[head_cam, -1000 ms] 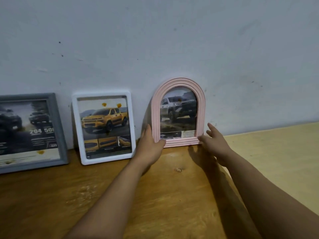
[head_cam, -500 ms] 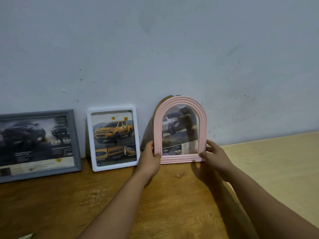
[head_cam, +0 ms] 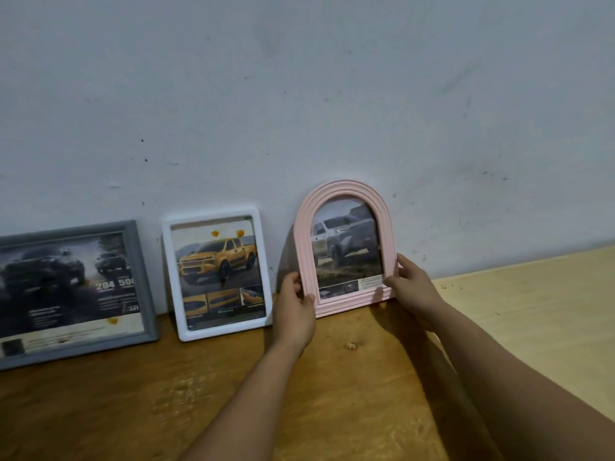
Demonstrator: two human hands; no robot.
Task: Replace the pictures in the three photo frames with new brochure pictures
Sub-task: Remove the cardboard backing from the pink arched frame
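- Far left on the tabletop (head_cam: 100,410): grey frame (head_cam: 141,281), then white frame (head_cam: 171,281), both leaning on the wall (head_cam: 299,94).
- Our left hand (head_cam: 294,309) + right hand (head_cam: 412,287) pinch the pink arched frame (head_cam: 304,234) by its sides, base on the wood.
- Pls keep the grip even, lean it back gently.

Along the wall at mid-picture, the pink arched plastic frame (head_cam: 346,247), the white rectangular plastic frame (head_cam: 218,277) and the grey rectangular frame (head_cam: 71,292) at the left edge block the back of the brown wooden tabletop (head_cam: 133,400). The left hand (head_cam: 294,311) fills the narrow gap between the pink and white frames. The lower left of the tabletop lies open, as does the pale wooden board (head_cam: 539,314) at right.
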